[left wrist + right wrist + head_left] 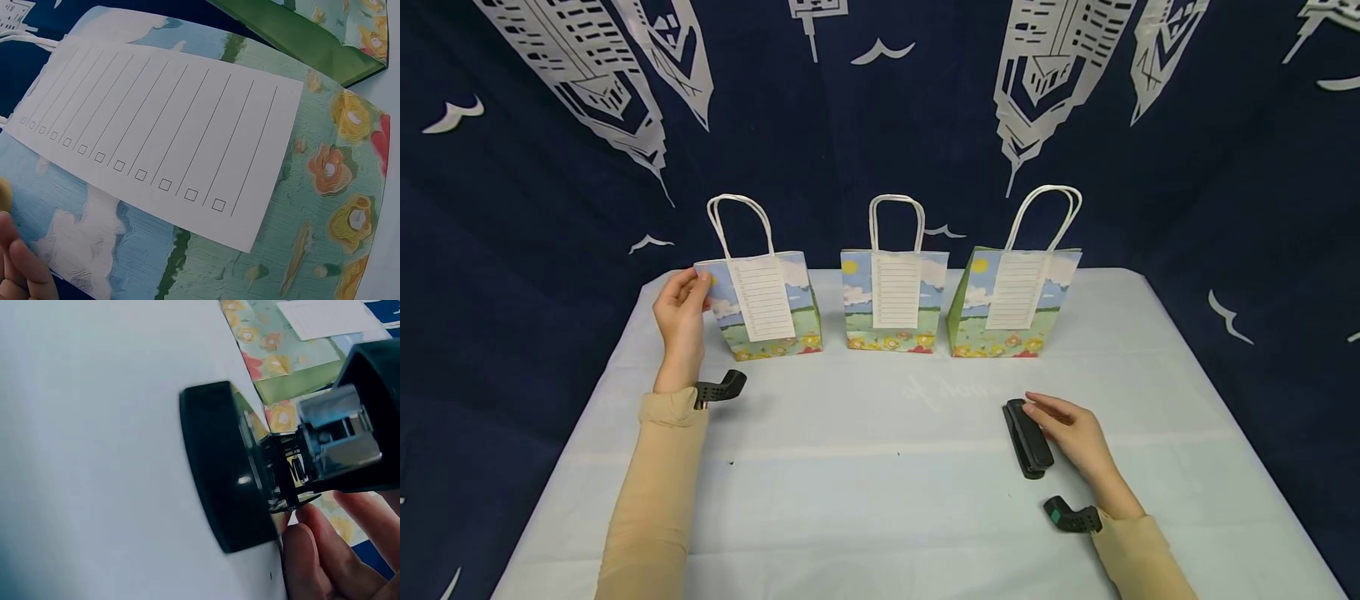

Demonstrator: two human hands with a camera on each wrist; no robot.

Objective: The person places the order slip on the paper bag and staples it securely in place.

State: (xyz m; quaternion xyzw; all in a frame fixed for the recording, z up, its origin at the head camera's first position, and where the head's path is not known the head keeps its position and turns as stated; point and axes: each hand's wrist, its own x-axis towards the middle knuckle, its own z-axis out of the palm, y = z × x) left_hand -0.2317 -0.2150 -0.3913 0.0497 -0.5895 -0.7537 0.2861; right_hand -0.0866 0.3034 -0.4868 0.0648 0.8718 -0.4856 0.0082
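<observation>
My left hand (681, 310) pinches the upper left edge of the left paper gift bag (721, 302), which stands slightly tilted. In the left wrist view, its fingertips (24, 262) show at the bag's edge beside a white lined checklist label (156, 131). A black stapler (1028, 440) lies on the table at the right. My right hand (1075, 433) is at the stapler's far end, thumb and fingertips right against its side, fingers loosely bent. The right wrist view shows the stapler (222, 469) close up and end-on, its metal parts visible, with fingers (303, 556) beside it.
Two more matching gift bags, a middle one (857, 317) and a right one (1052, 333), stand in a row at the back with white handles upright. A white cloth covers the table (850, 508). Behind it hangs a dark blue printed curtain (850, 150).
</observation>
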